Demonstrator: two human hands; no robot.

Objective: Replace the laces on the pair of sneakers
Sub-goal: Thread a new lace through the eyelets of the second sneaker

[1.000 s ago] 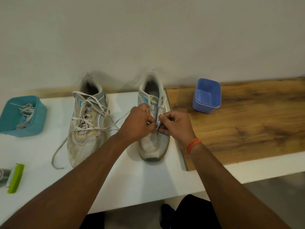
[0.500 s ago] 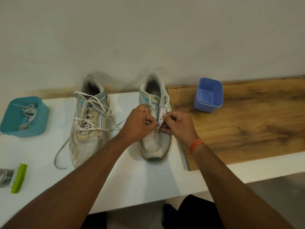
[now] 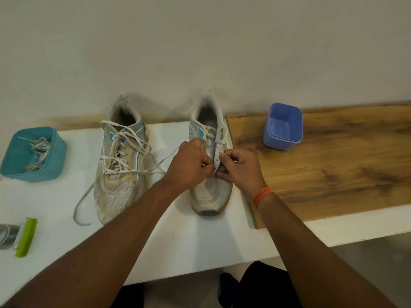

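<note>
Laced sneaker (image 3: 121, 162) at 9 o'clock untouched; at centre, left hand (image 3: 189, 164) pinching lace (image 3: 164, 158), right hand (image 3: 239, 168) gripping eyelet flap (image 3: 217, 155) of bare sneaker (image 3: 210, 192): best kept taut, tip fed straight through lowest hole.

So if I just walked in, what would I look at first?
Probably the two hands, left hand and right hand, pinching at the middle of the right sneaker on the white table. Next, the left sneaker beside it, with loose white laces trailing off.
</note>
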